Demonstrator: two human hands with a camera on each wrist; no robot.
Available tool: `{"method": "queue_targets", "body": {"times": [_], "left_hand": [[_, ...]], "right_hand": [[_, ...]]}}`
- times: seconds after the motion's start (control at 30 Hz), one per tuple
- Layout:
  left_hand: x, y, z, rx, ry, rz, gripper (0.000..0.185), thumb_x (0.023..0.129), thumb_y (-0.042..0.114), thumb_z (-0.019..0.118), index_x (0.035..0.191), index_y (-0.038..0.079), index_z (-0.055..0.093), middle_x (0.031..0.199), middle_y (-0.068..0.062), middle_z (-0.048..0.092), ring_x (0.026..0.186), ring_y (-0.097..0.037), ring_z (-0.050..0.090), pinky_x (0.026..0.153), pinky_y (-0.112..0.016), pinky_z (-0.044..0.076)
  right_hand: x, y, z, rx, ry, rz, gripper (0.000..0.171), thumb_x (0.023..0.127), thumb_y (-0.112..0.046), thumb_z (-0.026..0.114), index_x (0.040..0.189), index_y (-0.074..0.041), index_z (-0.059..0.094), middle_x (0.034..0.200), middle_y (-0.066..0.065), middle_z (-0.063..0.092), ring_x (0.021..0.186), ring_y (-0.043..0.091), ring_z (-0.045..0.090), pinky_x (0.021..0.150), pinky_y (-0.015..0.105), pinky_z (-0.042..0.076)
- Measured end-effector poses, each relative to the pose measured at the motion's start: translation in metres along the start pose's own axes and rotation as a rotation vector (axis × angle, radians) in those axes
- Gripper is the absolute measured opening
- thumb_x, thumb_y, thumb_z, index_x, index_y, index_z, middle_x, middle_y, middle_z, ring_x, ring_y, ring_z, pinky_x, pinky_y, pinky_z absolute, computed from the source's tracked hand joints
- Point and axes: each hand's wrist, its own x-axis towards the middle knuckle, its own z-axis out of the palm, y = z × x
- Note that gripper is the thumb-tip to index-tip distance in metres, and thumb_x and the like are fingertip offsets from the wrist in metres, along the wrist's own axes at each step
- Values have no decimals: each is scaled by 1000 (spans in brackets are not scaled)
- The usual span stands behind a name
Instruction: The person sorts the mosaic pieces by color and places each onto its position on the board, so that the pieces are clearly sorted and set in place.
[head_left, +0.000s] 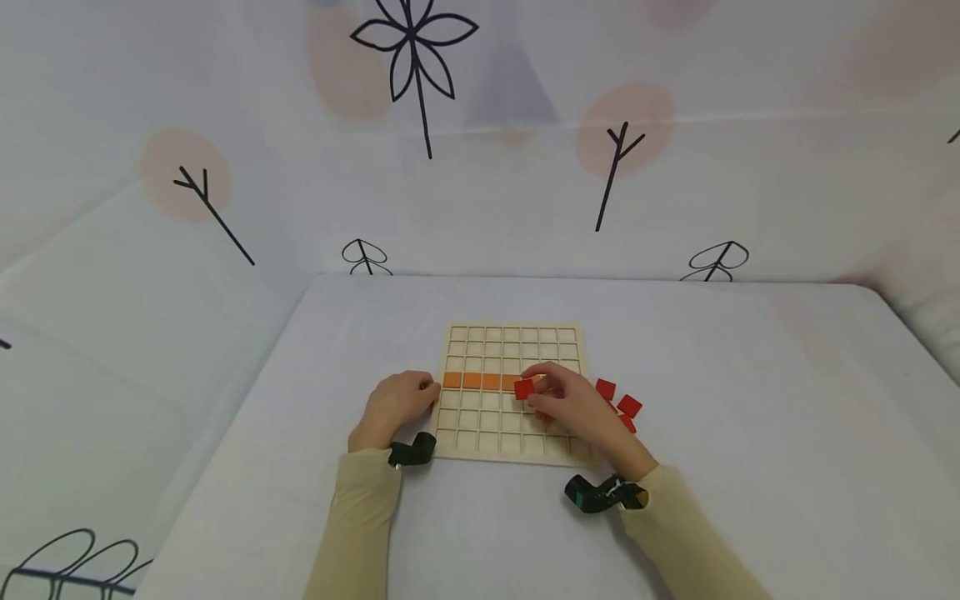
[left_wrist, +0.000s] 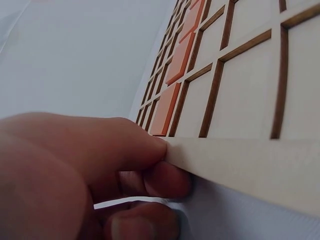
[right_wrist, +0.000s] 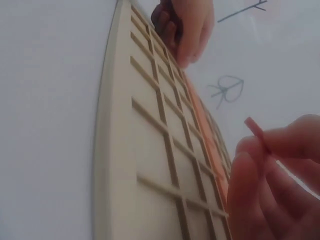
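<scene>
A pale wooden grid board [head_left: 495, 461] lies flat on the table, with a row of orange square tiles [head_left: 472, 381] set in its cells. Over the board, my right hand [head_left: 573, 404] pinches a thin red square tile [head_left: 523, 389] between thumb and fingertips. The right wrist view catches that tile [right_wrist: 256, 129] edge-on, raised above the grid. My left hand [head_left: 397, 406] grips the board's left edge beside the end of the orange row. In the left wrist view its fingers [left_wrist: 120, 145] are curled at the board's rim. The right hand hides part of the orange row.
Several loose red tiles [head_left: 630, 406] lie just right of the board, partly behind the right hand and wrist. A white cloth covers the table [head_left: 750, 400], and a patterned sheet [head_left: 495, 200] hangs behind it. Dark wrist-worn cameras [head_left: 414, 450] sit at both cuffs.
</scene>
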Motion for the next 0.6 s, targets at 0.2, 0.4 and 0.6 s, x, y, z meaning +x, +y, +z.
{"method": "queue_targets", "body": {"times": [0.2, 0.4, 0.6], "left_hand": [[0, -1, 0, -14, 3, 2, 24, 90, 31, 48, 74, 15, 56, 68, -1, 50, 66, -17, 46, 57, -30, 32], [2, -5, 1, 6, 0, 20, 24, 90, 31, 47, 74, 16, 56, 70, 0, 51, 68, -16, 46, 59, -29, 33], [4, -6, -1, 16, -4, 19, 24, 90, 31, 47, 75, 16, 56, 70, 0, 51, 67, -16, 46, 59, -29, 33]], "right_hand": [[10, -9, 15, -40, -6, -31, 30, 83, -24, 65, 113, -20, 58, 90, 2, 62, 70, 15, 60, 67, 27, 48], [19, -20, 25, -19, -57, -29, 26, 85, -26, 63, 110, -22, 59, 88, 2, 63, 72, 18, 60, 68, 30, 47], [26, -20, 34, -7, -39, 5, 28, 84, -30, 64, 112, -25, 60, 87, 0, 64, 75, 17, 60, 71, 30, 45]]}}
